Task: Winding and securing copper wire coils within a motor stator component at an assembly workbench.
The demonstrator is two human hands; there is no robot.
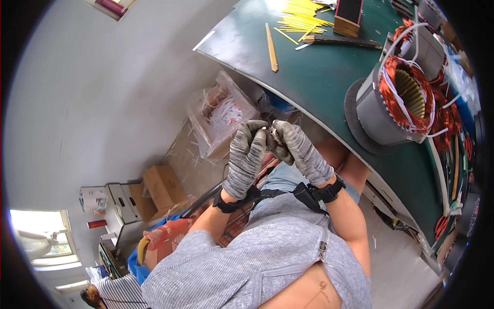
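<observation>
My left hand point(247, 154) and my right hand point(303, 152) wear grey knitted gloves and meet in front of my lap. The left fingers are pinched, with a tiny white bit at their tips. Close beside them, the right fingers curl around a small, dark, partly shiny piece point(275, 135), mostly hidden by the glove. Its kind is too small to tell. Both hands are held off the green table point(309, 85), near its edge. Black straps circle both wrists.
A motor stator point(368, 113) with copper windings stands on the table at right. Yellow strips point(303, 18), a pointed wooden stick point(271, 49) and a dark block point(348, 18) lie at the far side. A plastic-lined box of paper scraps point(226, 113) sits beyond my hands.
</observation>
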